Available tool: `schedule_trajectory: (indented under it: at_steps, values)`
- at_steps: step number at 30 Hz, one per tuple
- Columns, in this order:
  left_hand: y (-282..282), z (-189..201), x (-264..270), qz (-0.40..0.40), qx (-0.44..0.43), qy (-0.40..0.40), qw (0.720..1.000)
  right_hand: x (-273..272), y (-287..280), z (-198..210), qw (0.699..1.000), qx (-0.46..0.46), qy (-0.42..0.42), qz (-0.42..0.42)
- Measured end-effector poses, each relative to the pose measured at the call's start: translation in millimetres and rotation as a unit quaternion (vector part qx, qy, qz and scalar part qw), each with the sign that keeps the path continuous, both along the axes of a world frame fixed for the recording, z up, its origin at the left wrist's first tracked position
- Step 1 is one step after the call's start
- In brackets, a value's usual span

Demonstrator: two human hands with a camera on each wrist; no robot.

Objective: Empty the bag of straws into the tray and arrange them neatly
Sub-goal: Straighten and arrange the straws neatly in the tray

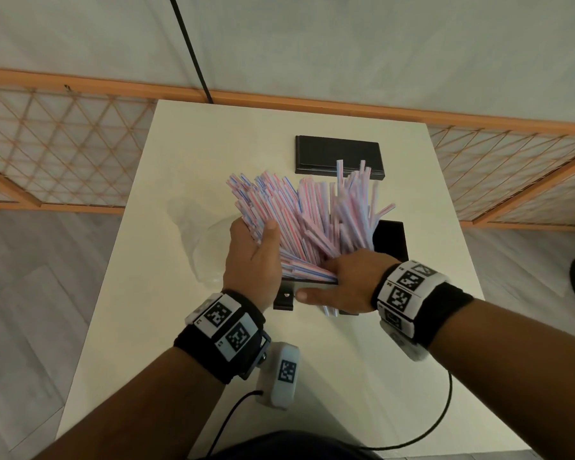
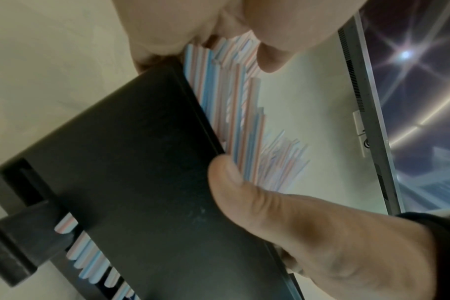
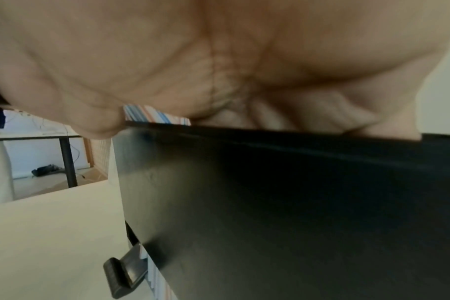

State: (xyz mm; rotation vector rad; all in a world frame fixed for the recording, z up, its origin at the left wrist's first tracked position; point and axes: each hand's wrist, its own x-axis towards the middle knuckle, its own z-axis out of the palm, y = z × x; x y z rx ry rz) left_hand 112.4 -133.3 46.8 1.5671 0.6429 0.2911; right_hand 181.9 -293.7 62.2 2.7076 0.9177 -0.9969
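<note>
A black tray [image 1: 390,240] stands mid-table, crammed with pink-and-blue striped straws [image 1: 316,210] that stick up and fan out unevenly. My left hand [image 1: 256,257] grips the left bunch, thumb on top and fingers behind. My right hand [image 1: 349,280] is at the tray's near wall. Its thumb [image 2: 270,213] lies along the outside of the wall and its fingers curl over the rim into the straws, mostly hidden. The left wrist view shows the tray wall [image 2: 129,162] with straws [image 2: 234,113] above it. In the right wrist view the palm covers the tray rim [image 3: 270,142].
An empty clear plastic bag [image 1: 200,240] lies left of the tray. A flat black lid [image 1: 336,154] sits behind it. A black tab [image 1: 283,298] juts from the tray's near base. The white table [image 1: 213,144] ends close on both sides, with a wooden lattice fence [image 1: 63,144] behind it.
</note>
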Motion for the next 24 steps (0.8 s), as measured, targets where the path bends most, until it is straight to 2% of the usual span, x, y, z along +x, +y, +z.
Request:
schedule_trajectory:
  at_steps: [3,9,16,20,22,24]
  values:
    - [2.7,-3.5,-0.8,-0.007,-0.007,0.016,1.000,1.5,3.3,-6.0,1.000,0.010,-0.014,-0.004]
    - [4.1,-10.3,0.2,-0.003,-0.006,0.027,1.000,-1.1,-0.3,-9.7,0.991,0.125,0.003,-0.038]
    - [2.6,3.1,0.6,0.013,-0.089,-0.055,0.994,-5.1,-0.2,10.9,0.981,0.184,-0.065,0.013]
    - [3.4,11.2,4.4,0.046,-0.143,-0.096,0.984,-9.2,6.7,9.5,0.982,0.147,-0.111,0.037]
    - [3.3,11.7,6.5,0.049,-0.159,-0.102,0.981,-10.4,8.2,6.5,0.984,0.135,-0.111,0.034]
    - [3.6,9.4,6.3,0.045,-0.150,-0.099,0.983,-9.7,5.2,5.7,0.981,0.175,-0.084,0.027]
